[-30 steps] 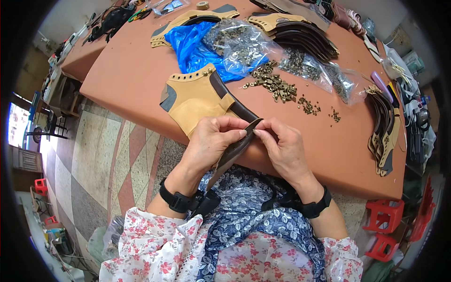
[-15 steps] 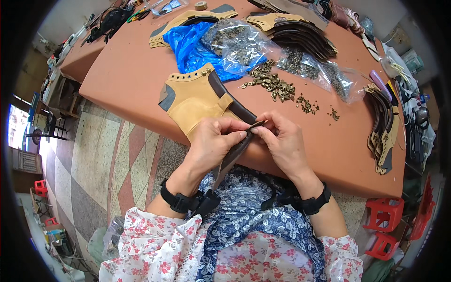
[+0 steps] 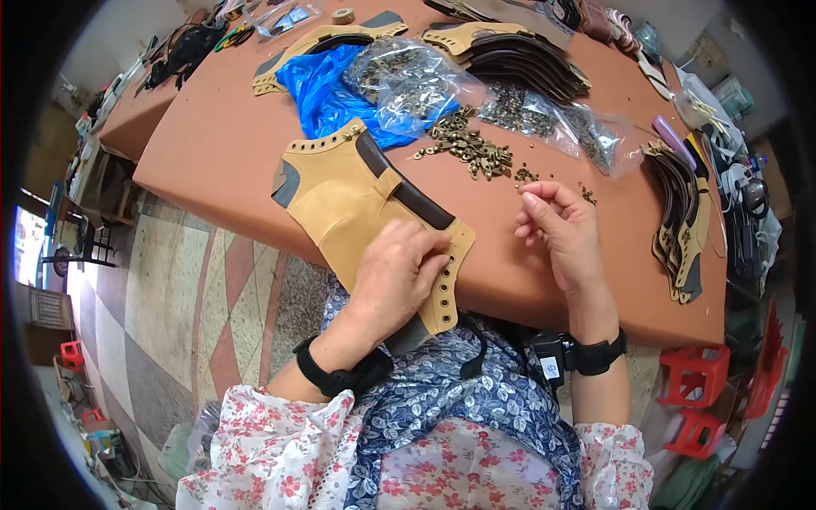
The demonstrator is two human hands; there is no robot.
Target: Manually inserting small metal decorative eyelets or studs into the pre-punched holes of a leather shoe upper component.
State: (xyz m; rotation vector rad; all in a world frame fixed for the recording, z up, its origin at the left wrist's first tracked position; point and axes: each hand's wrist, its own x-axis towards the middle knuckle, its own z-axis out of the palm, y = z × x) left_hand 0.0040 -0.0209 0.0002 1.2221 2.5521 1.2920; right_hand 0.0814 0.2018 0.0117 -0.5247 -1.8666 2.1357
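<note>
At the bottom of the frame are flowered sleeves point(image 3: 272, 433) and a blue leaf-print apron point(image 3: 476, 395), with a black band point(image 3: 599, 355) on each wrist. Just above centre-bottom, the left hand point(image 3: 387, 276) lies on a tan leather piece point(image 3: 336, 191), its thumb and fingers bent close together beside a row of metal-rimmed holes; I cannot tell whether it pinches the leather or only presses on it. The piece sits left of centre, partly on the table point(image 3: 527, 293), its lower end reaching past the near edge over the lap. A dark brown strip point(image 3: 416, 202) runs along its upper right side, under a small tan loop.

Right of centre, the right hand point(image 3: 565, 234) is raised clear of the leather, thumb and forefinger brought together; whether anything tiny is between them cannot be told. Red stools point(image 3: 695, 374) stand at lower right.

Beyond the hands, loose brass parts point(image 3: 476, 151) lie in a heap. At the right is a stack of brown and tan pieces point(image 3: 680, 212). Farther up are a clear bag of metal bits point(image 3: 416, 89), a blue plastic bag point(image 3: 319, 81) and a dark brown stack point(image 3: 527, 68). A tape roll point(image 3: 343, 16) lies near the top edge.
</note>
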